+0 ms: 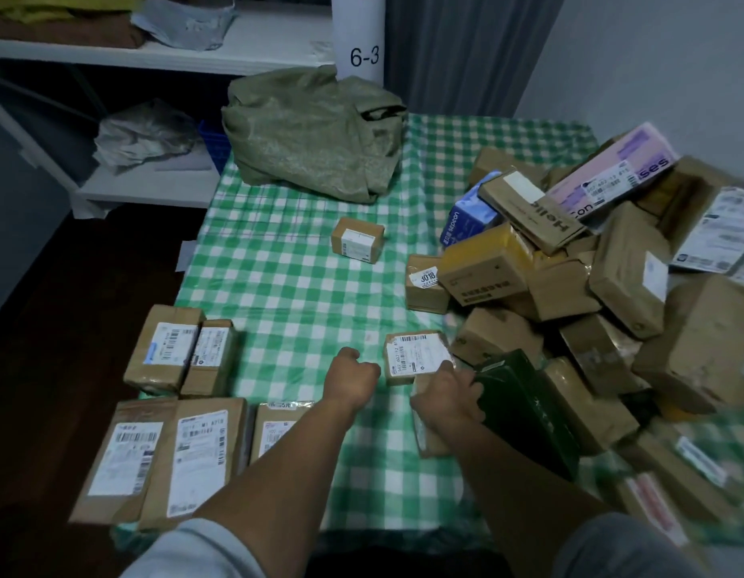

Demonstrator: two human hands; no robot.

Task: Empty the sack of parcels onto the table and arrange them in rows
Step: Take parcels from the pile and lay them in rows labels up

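Right hand (445, 396) fingers clamp a half-hidden parcel (424, 442); left hand (355, 375) fingers curl together, fisted.

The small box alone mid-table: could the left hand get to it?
Probably yes: the left hand holds nothing, and only bare checked cloth lies between it and the small box.

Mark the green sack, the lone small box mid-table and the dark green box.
green sack (311, 135), head view, crumpled woven side.
lone small box (357, 240), head view, white label.
dark green box (528, 410), head view, top face.
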